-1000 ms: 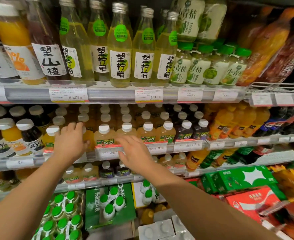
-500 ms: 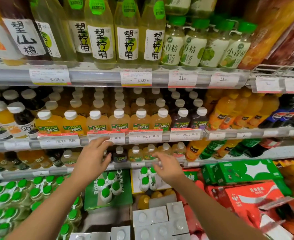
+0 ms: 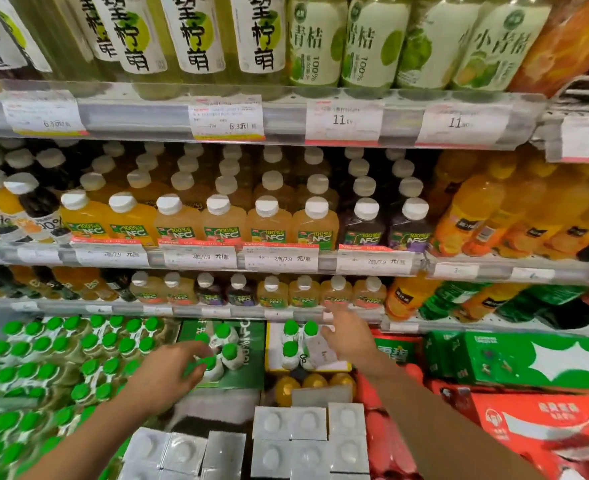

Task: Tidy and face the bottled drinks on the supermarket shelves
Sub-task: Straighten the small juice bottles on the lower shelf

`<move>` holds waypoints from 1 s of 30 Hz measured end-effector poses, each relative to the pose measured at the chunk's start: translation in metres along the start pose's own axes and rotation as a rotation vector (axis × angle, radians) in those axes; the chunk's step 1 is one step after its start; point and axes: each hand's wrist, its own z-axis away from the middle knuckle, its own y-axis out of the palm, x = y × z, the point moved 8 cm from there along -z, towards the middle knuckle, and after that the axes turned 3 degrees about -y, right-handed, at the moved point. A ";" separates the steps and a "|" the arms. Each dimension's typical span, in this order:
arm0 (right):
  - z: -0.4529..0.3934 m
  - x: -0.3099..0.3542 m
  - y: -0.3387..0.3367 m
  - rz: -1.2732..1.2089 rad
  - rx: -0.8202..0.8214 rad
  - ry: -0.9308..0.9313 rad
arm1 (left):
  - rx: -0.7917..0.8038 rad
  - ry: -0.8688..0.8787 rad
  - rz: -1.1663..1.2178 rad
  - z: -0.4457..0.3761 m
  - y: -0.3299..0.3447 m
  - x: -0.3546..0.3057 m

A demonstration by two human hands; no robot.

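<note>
Drinks shelves point(image 3: 286, 311); left hand point(image 3: 168, 374) fingers round green-capped bottle point(image 3: 210, 367), right hand point(image 3: 350, 336) fingers loosely spread.

Green carton point(image 3: 528, 362) above red carton point(image 3: 542, 424)

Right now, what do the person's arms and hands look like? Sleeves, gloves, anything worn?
Both forearms are bare as far as the frame shows, with no sleeve in view. The left hand and right hand are ungloved. No watch, bracelet or ring is visible on either, though motion blur leaves small items uncertain. No markings or cables.
</note>
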 end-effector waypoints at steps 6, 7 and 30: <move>-0.073 -0.028 -0.019 0.142 0.040 0.000 | 0.044 -0.084 0.029 0.016 0.018 -0.020; -0.082 -0.028 -0.020 0.147 0.060 -0.005 | 0.057 -0.095 0.034 0.018 0.022 -0.020; -0.056 -0.016 -0.004 0.459 -0.326 0.046 | 0.044 -0.071 0.151 -0.071 0.060 0.086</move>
